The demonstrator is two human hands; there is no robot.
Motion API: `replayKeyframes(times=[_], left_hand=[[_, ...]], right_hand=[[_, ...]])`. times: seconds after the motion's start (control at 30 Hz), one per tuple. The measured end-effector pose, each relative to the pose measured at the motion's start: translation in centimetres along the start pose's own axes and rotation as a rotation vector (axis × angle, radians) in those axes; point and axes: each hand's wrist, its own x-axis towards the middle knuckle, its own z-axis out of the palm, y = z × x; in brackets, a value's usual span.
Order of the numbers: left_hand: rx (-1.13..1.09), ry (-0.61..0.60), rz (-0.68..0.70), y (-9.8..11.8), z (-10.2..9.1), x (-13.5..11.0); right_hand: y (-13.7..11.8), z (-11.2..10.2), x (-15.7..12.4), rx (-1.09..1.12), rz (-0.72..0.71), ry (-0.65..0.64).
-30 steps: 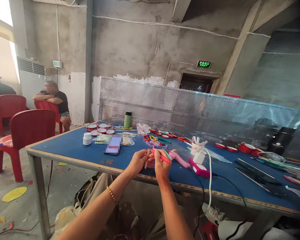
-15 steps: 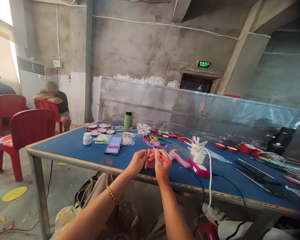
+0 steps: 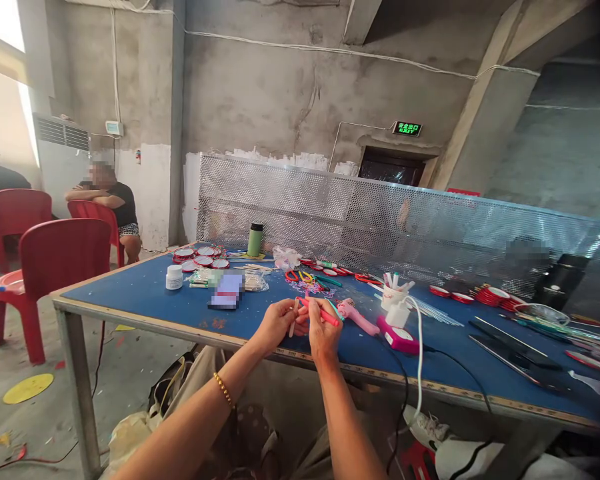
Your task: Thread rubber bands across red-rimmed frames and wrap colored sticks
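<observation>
Over the front edge of the blue table (image 3: 145,300), my two hands are close together. My left hand (image 3: 279,324) is closed on a thin, pale flat stick (image 3: 293,325), held nearly upright. In my right hand (image 3: 325,339) is a pinkish-red marker pen (image 3: 329,313), gripped like a writing tool and slanting left. Its tip comes up to the stick's upper end; whether they touch I cannot tell. Just right of my right hand lies a pink handheld tool (image 3: 360,320) with a rounded grip. Beyond my hands are scissors (image 3: 306,277) and small coloured bits.
A phone (image 3: 227,291) and a white bottle (image 3: 174,277) lie left, with red-rimmed discs (image 3: 203,261) behind. A green flask (image 3: 255,240) stands at the back. To the right are a magenta power block (image 3: 399,335) with cables, a pen cup (image 3: 394,293) and dark phones (image 3: 517,353).
Almost nothing differs. My right hand and the marker have shifted very slightly, while the left hand keeps its hold on the stick.
</observation>
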Motion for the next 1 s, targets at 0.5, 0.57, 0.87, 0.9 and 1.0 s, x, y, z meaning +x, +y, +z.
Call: replayKeyframes(times=[0.5, 0.57, 0.87, 0.9, 1.0], left_hand=[[-0.023, -0.002, 0.006, 0.15, 0.08, -0.1], [-0.025, 0.001, 0.007, 0.22, 0.13, -0.12], [-0.028, 0.008, 0.005, 0.33, 0.26, -0.2], [-0.028, 0.01, 0.006, 0.34, 0.26, -0.21], [-0.03, 0.015, 0.01, 0.38, 0.29, -0.24]], right_hand=[[0.03, -0.14, -0.22, 0.004, -0.005, -0.012], [0.09, -0.16, -0.23, 0.0, -0.006, -0.015], [0.22, -0.15, -0.17, 0.005, -0.008, -0.033], [0.23, -0.14, -0.17, 0.007, -0.007, -0.034], [0.18, -0.12, -0.21, 0.01, -0.007, -0.037]])
